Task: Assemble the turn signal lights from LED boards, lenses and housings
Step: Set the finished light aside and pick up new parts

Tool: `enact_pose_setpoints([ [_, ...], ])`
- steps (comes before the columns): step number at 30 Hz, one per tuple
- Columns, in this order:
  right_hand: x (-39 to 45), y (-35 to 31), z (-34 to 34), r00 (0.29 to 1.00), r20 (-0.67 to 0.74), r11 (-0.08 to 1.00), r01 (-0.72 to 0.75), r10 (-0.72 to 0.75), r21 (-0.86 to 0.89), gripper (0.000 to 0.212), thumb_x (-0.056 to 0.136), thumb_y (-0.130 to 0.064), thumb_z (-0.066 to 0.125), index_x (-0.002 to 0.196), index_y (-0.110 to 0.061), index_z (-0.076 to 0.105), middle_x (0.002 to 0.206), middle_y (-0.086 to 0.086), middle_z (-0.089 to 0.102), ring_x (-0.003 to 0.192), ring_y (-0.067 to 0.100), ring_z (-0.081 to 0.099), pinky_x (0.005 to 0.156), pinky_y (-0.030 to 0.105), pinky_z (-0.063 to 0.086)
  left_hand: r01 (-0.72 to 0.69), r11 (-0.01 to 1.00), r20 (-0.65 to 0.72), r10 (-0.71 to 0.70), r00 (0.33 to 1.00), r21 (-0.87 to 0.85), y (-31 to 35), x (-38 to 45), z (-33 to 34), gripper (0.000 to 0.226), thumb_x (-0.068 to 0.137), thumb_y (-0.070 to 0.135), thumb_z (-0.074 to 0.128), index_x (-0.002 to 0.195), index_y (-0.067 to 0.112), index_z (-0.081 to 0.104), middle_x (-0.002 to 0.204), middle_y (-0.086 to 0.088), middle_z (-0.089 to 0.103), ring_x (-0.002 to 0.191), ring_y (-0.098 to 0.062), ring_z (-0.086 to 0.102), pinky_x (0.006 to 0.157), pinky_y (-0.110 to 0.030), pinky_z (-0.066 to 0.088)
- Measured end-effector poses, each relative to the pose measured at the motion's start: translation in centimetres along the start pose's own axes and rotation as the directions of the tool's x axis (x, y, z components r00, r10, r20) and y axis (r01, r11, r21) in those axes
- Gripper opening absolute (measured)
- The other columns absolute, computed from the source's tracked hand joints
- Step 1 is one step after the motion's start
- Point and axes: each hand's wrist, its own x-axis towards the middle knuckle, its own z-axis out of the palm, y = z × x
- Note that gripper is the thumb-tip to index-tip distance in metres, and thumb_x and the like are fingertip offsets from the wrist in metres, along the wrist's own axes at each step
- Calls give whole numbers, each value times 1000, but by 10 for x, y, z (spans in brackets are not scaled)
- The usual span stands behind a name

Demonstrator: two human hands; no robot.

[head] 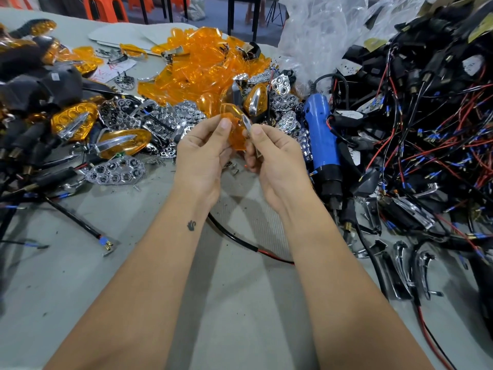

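Observation:
Above the middle of the table my left hand point(205, 153) grips an orange lens point(234, 124) from its left side, thumb on its face. My right hand point(272, 153) pinches a narrow chrome trim strip point(246, 124) that lies against the lens's right edge. A heap of loose orange lenses point(202, 65) lies behind my hands. Chrome reflector plates point(117, 170) spread to the left and centre. Black housings with red and black wires point(426, 124) pile up on the right.
A blue electric screwdriver point(324, 140) lies just right of my hands, tip toward me. Assembled orange lights point(122, 141) and dark housings point(40, 84) fill the left. Chrome trim pieces point(405, 271) lie at lower right. A black cable point(234, 239) crosses the grey table point(106, 276). Small screws point(234, 169) lie under my hands.

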Motion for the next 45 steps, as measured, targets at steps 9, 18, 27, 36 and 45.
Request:
enact_pose_setpoints([
  [9,-2,0,-4,988,45,938,154,-148,-311,22,102,-11,53,83,-18,64,62,-10,52,58,2,46,57,20,41,19,991,-52,-12,999,132,4,0,-1,14,96,9,60,88,16,69,75,4,74,72,-10,68,82,-33,58],
  [18,-1,-6,-12,975,117,843,222,-189,-490,20,101,-10,54,86,-17,64,72,-11,58,70,2,52,71,26,46,31,957,-15,-27,1000,287,10,1,-5,15,98,9,57,88,13,67,76,0,74,73,-15,71,76,-37,62],
  [27,0,10,5,993,-97,943,26,-62,-332,26,103,-18,50,80,-23,61,64,-15,55,65,5,49,69,29,43,-56,948,-69,81,994,313,1,-1,4,15,98,3,57,92,13,66,78,2,73,78,-17,68,81,-37,59],
  [36,1,10,13,983,-180,987,-50,22,-152,21,104,-22,47,87,-18,58,67,-9,51,63,8,44,63,26,41,-129,918,-152,198,968,375,-6,0,14,12,95,9,64,91,20,66,85,4,72,78,-7,67,75,-27,57],
  [45,0,2,1,980,-197,999,-16,10,-31,13,101,-24,55,91,-18,59,60,-11,49,53,3,45,51,16,40,-36,948,-212,108,971,315,-3,3,11,7,100,20,57,97,21,64,97,-4,71,88,-22,68,79,-41,59],
])
